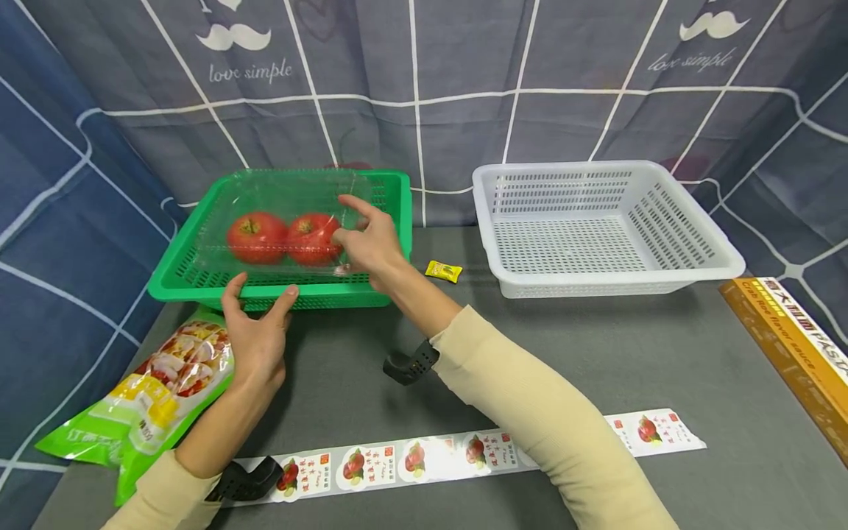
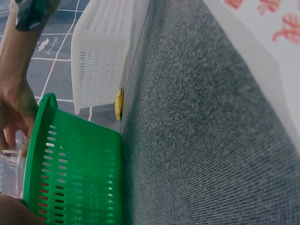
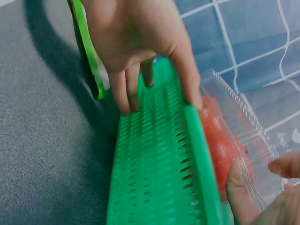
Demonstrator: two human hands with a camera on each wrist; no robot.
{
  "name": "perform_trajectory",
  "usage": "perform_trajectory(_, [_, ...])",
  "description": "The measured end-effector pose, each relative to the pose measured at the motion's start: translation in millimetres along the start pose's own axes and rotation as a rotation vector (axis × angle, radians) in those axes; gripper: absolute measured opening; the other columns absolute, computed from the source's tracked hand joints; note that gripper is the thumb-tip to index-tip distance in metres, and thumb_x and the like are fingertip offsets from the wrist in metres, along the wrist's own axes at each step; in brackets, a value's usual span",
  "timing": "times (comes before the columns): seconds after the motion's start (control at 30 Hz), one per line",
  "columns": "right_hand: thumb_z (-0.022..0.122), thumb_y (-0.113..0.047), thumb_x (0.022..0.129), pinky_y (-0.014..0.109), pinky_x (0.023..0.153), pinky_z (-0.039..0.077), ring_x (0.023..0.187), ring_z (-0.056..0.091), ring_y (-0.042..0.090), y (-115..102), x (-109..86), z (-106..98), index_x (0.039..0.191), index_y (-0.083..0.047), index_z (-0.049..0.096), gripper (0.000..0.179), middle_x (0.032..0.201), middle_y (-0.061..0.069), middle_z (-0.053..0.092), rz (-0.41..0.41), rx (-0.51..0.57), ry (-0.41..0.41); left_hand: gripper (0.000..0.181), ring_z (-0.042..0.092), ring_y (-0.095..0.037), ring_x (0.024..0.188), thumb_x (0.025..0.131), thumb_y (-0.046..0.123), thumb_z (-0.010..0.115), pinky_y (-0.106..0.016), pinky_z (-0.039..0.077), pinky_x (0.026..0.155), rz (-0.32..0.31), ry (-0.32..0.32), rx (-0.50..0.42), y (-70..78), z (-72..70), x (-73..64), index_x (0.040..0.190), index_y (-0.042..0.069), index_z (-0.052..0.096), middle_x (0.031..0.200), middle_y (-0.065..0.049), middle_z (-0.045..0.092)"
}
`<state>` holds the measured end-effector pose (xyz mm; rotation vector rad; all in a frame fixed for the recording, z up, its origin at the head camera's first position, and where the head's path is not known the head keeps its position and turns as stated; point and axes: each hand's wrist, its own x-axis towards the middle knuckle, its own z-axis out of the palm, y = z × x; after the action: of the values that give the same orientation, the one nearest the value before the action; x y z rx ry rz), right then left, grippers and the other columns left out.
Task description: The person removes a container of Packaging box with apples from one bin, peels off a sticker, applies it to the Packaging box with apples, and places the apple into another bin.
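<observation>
Two red apples [image 1: 258, 237] lie inside a clear plastic box [image 1: 228, 193], which sits in the green basket [image 1: 401, 213] at the back left. My right hand [image 1: 377, 243] grips the box's right end, its thumb and index finger on either side of the plastic edge in the right wrist view. My left hand [image 1: 257, 342] holds the basket's front rim. One digit lies over the rim and the other fingertips [image 3: 134, 104] rest against the slotted outer wall. In the left wrist view, only a sliver of the left hand shows, low at the left.
A white basket [image 1: 517, 288] stands at the back right, with a small yellow packet [image 1: 443, 271] between the baskets. A green snack bag [image 1: 165, 383] lies at the left. The sticker strip [image 1: 371, 466] runs across the front under the right sleeve. An orange pasta box [image 1: 788, 346] borders the right.
</observation>
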<state>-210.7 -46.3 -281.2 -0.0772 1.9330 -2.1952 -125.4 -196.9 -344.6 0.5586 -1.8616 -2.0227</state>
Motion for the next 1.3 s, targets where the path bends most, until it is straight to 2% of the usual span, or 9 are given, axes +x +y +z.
perform_trajectory(0.23, [0.058,0.010,0.085,0.040,0.051,0.056,0.047,0.043,0.017,-12.2,-22.1,-18.2,0.139,-0.020,0.057,0.062,0.116,0.012,0.040,-0.050,0.077,0.000,0.076,0.041,-0.022,0.121,0.092,0.016,0.071,-0.041,0.041,0.103,0.002,-0.006,-0.023,-0.8,-1.1,1.3,0.152,0.026,0.026,0.157,-0.002,0.004])
perform_trajectory(0.37, [0.059,0.011,0.084,0.045,0.055,0.057,0.047,0.043,0.017,-16.1,-34.7,-29.6,0.138,-0.021,0.058,0.063,0.117,0.011,0.040,-0.071,0.061,0.008,0.076,0.038,-0.021,0.123,0.091,0.016,0.072,-0.040,0.041,0.101,0.016,0.008,-0.031,-1.3,-1.0,1.2,0.152,0.026,0.027,0.157,-0.001,0.008])
perform_trajectory(0.5, [0.058,0.013,0.084,0.040,0.053,0.057,0.046,0.040,0.013,-22.3,-46.6,-42.4,0.138,-0.020,0.058,0.064,0.113,0.010,0.039,-0.096,0.078,0.023,0.078,0.032,-0.019,0.129,0.091,0.019,0.073,-0.037,0.041,0.099,0.024,0.018,-0.016,-2.3,-1.3,1.2,0.153,0.028,0.027,0.158,0.001,0.008])
perform_trajectory(0.63, [0.059,0.013,0.083,0.035,0.050,0.056,0.059,0.049,0.014,-29.7,-57.5,-57.3,0.139,-0.019,0.057,0.065,0.112,0.010,0.038,-0.092,0.128,0.024,0.080,0.028,-0.020,0.135,0.091,0.020,0.073,-0.036,0.041,0.101,0.027,0.013,-0.018,-3.1,-2.0,1.0,0.154,0.030,0.026,0.159,0.002,0.007])
perform_trajectory(0.77, [0.061,0.011,0.083,0.029,0.048,0.053,0.067,0.055,0.017,-32.9,-68.3,-71.2,0.139,-0.020,0.057,0.065,0.115,0.011,0.038,-0.085,0.118,0.033,0.080,0.032,-0.020,0.132,0.090,0.020,0.074,-0.031,0.042,0.098,0.026,0.015,-0.019,-4.1,-2.1,0.6,0.154,0.030,0.027,0.158,0.002,0.010])
perform_trajectory(0.97, [0.063,0.011,0.082,0.029,0.050,0.053,0.071,0.059,0.018,-33.3,-84.9,-89.9,0.138,-0.021,0.058,0.065,0.115,0.009,0.036,-0.072,0.079,0.050,0.078,0.024,-0.014,0.133,0.091,0.020,0.073,-0.030,0.042,0.097,0.038,0.007,-0.008,-4.6,-3.5,1.6,0.154,0.028,0.028,0.157,0.003,0.015])
perform_trajectory(1.07, [0.063,0.011,0.082,0.029,0.051,0.054,0.070,0.058,0.017,-32.7,-95.0,-99.8,0.138,-0.022,0.059,0.065,0.117,0.009,0.036,-0.056,0.067,0.057,0.076,0.030,-0.014,0.130,0.091,0.019,0.073,-0.026,0.043,0.094,0.032,0.005,-0.014,-4.5,-4.0,1.9,0.153,0.028,0.028,0.155,0.003,0.018])
perform_trajectory(1.2, [0.062,0.011,0.083,0.029,0.053,0.054,0.069,0.057,0.015,-31.5,-110.9,-113.5,0.140,-0.022,0.056,0.066,0.119,0.009,0.035,-0.048,0.063,0.054,0.073,0.043,-0.015,0.114,0.092,0.015,0.071,-0.019,0.045,0.083,0.022,0.006,-0.023,-4.4,-4.0,1.7,0.151,0.028,0.031,0.154,-0.001,0.018])
perform_trajectory(1.3, [0.061,0.011,0.084,0.029,0.057,0.055,0.073,0.056,0.015,-28.9,-124.2,-123.0,0.144,-0.019,0.052,0.067,0.123,0.010,0.035,-0.058,0.058,0.032,0.072,0.040,-0.014,0.112,0.092,0.014,0.071,-0.021,0.044,0.080,0.032,0.018,0.005,-3.7,-4.2,1.5,0.151,0.028,0.032,0.155,-0.002,0.016])
